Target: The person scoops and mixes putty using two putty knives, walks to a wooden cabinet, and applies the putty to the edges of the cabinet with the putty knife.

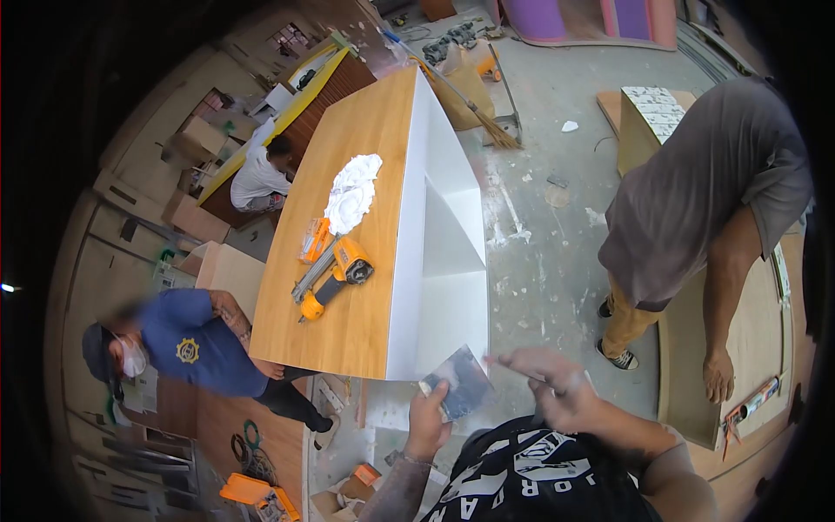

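My left hand (428, 421) grips a flat grey metal plate (465, 389) by its lower left edge, just in front of the cabinet's near corner. Right of the plate is my right hand (550, 380), blurred by motion, with a finger pointing toward the plate; what it holds, if anything, is unclear. On the wooden top of the white-sided cabinet (348, 130) lie a heap of white paste (351, 193), an orange box (314, 241) and a yellow and black nail gun (337, 277).
A person in grey (696, 183) bends over a wooden panel frame (681, 383) at right, near a caulking gun (750, 407). A person in blue (196, 339) stands left; another in white (259, 178) crouches behind the cabinet. A broom (496, 130) stands beyond.
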